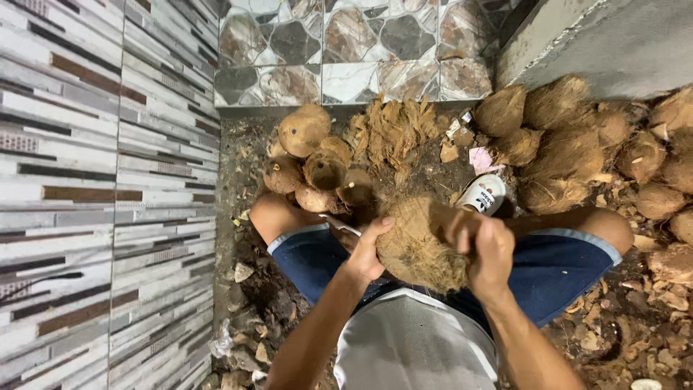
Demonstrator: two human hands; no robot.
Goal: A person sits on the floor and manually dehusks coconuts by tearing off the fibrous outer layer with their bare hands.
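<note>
I hold a brown, fibrous coconut [417, 245] between my knees, over my blue shorts. My left hand [368, 251] cups its left side, thumb up on the husk. My right hand [485, 253] grips the right side with fingers curled into the fibres. A thin pale blade-like tool [339, 225] shows just left of my left hand; its grip is hidden.
Several husked coconuts [310, 162] lie in front by the tiled wall [108, 180]. A heap of torn husk [393, 133] sits behind them. Unhusked coconuts [570, 148] pile up at the right. A white sandal [484, 193] lies beside my right knee. Rubble covers the ground.
</note>
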